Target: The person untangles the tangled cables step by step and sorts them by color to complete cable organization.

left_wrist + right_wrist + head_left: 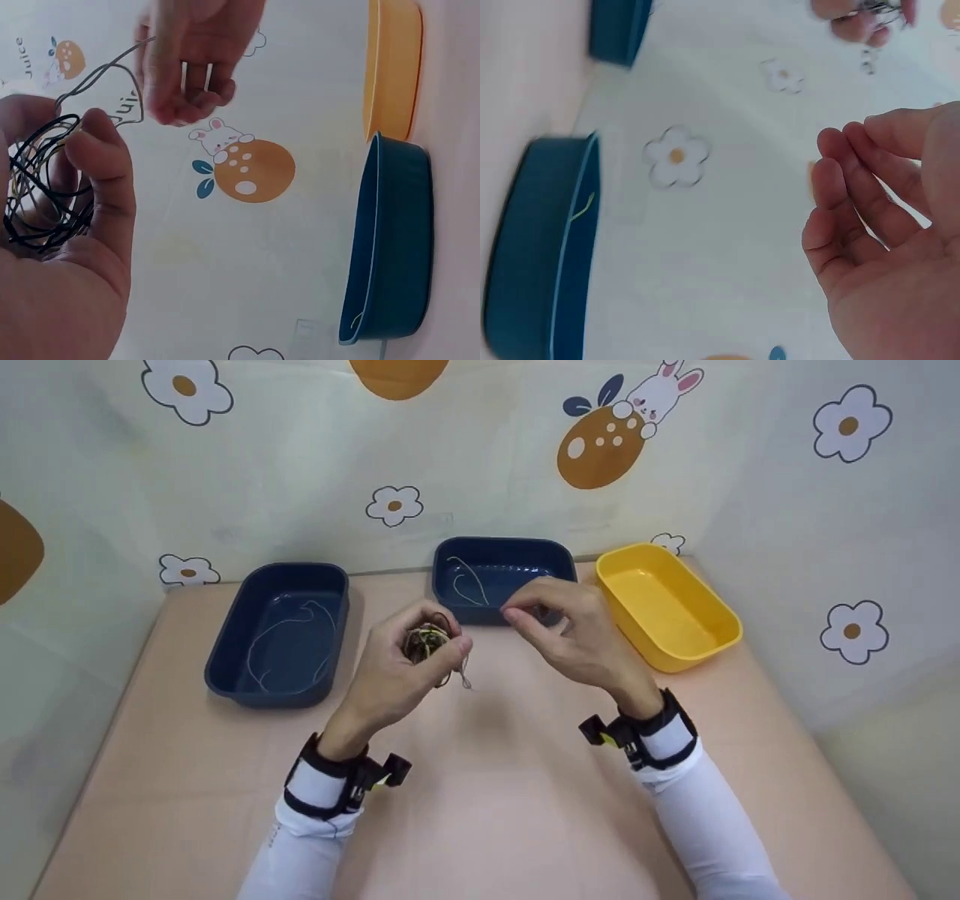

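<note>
My left hand (401, 660) holds a tangle of thin cords (426, 642), black, brown, green and pale, with the thumb and fingers wrapped around it. In the left wrist view, the same tangle (49, 187) shows many black loops. A pale loose loop (466, 681) hangs below the left fingertips. My right hand (574, 630) is raised in front of the middle bin, its thumb and index tips close together. The right wrist view shows this hand (885, 202) with loosely curved fingers and no cord visible between them.
A dark blue bin (217, 664) at left contains a thin pale strand (289, 621). The dark blue bin in the middle (502, 542) contains a yellowish strand (472, 574). A yellow bin (671, 660) stands at right. Behind them rises a patterned cloth backdrop (300, 457).
</note>
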`<state>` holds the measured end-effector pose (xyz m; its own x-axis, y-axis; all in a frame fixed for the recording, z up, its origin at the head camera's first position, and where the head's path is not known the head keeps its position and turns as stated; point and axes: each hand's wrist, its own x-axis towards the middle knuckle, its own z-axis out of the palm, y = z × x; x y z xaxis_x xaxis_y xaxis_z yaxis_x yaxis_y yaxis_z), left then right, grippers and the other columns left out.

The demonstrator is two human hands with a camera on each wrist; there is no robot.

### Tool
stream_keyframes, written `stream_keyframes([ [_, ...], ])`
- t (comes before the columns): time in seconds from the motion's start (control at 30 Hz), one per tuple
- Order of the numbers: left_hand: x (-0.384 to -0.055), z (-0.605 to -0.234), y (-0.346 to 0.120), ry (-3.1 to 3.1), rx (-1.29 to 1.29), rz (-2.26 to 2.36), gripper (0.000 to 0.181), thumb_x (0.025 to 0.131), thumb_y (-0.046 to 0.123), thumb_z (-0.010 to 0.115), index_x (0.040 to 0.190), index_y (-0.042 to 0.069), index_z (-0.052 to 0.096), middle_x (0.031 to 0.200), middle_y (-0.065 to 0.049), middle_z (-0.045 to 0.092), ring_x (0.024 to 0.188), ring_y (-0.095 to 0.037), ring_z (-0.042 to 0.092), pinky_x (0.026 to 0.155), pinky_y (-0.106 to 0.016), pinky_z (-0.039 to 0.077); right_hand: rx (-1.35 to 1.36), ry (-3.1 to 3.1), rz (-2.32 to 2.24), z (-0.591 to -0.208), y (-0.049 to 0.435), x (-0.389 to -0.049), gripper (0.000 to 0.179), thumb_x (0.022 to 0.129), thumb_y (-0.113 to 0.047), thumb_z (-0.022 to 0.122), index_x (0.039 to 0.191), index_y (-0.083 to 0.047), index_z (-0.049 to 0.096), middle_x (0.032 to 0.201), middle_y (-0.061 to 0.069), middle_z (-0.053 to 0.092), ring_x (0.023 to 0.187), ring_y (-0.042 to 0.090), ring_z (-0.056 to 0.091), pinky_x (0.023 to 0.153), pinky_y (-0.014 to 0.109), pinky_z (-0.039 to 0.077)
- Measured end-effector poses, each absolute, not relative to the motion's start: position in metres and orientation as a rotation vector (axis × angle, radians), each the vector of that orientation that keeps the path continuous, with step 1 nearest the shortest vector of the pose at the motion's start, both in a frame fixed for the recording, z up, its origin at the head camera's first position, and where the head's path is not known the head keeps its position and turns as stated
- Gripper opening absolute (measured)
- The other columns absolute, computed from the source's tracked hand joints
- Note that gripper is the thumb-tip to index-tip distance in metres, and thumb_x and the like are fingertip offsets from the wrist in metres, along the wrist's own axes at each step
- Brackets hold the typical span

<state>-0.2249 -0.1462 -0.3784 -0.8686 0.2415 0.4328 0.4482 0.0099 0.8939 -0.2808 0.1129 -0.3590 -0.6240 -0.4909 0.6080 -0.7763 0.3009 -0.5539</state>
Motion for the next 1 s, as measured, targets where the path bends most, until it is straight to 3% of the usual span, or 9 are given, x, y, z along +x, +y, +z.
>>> stream_keyframes([
  [0.23, -0.222, -0.383, -0.137, -2.384, -0.898, -1.652, 0.01, 0.1, 0.015, 0.083, 0.098, 0.009, 0.076, 0.091, 0.001, 0.075, 0.077, -0.013, 0.065, 0.067, -0.021, 0.052, 1.292, -2.209, 1.442, -0.354, 0.102, -0.255, 0.013, 0.102, -0.004, 0.081, 0.114, -0.008, 0.085, 0.095, 0.006, 0.076, 0.085, 0.016, 0.062, 0.076, 0.021, 0.05],
  [0.37, -0.222, -0.383, -0.134, -2.407, -0.943, -1.595, 0.008, 0.101, 0.018, 0.082, 0.099, 0.011, 0.08, 0.09, 0.004, 0.075, 0.079, -0.011, 0.065, 0.07, -0.02, 0.051, 1.357, -2.188, 1.468, -0.358, 0.1, -0.252, 0.011, 0.099, -0.002, 0.084, 0.108, -0.009, 0.085, 0.098, 0.007, 0.073, 0.087, 0.02, 0.062, 0.077, 0.024, 0.048],
  [0.6, -0.221, -0.383, -0.142, -2.373, -0.946, -1.704, 0.007, 0.104, 0.013, 0.081, 0.103, 0.007, 0.079, 0.086, 0.002, 0.073, 0.074, -0.009, 0.063, 0.066, -0.019, 0.052, 1.368, -2.114, 1.74, -0.365, 0.107, -0.256, 0.004, 0.104, 0.005, 0.075, 0.105, 0.002, 0.077, 0.102, 0.016, 0.072, 0.095, 0.017, 0.065, 0.086, 0.022, 0.058],
  [0.8, -0.225, -0.384, -0.148, -2.326, -0.907, -1.763, 0.007, 0.106, 0.013, 0.079, 0.106, 0.006, 0.079, 0.089, 0.003, 0.072, 0.077, -0.01, 0.062, 0.068, -0.021, 0.05, 1.297, -2.064, 1.94, -0.365, 0.115, -0.258, 0.006, 0.105, 0.008, 0.071, 0.108, 0.011, 0.074, 0.111, -0.001, 0.082, 0.1, 0.015, 0.077, 0.093, 0.025, 0.066],
  [1.0, -0.229, -0.383, -0.156, -2.264, -0.88, -1.873, 0.004, 0.108, 0.007, 0.075, 0.108, 0.004, 0.077, 0.091, 0.002, 0.072, 0.076, -0.012, 0.062, 0.065, -0.022, 0.049, 1.298, -1.825, 2.355, -0.361, 0.117, -0.26, 0.008, 0.112, -0.003, 0.068, 0.114, -0.004, 0.075, 0.114, 0.004, 0.086, 0.097, 0.018, 0.083, 0.09, 0.03, 0.069],
])
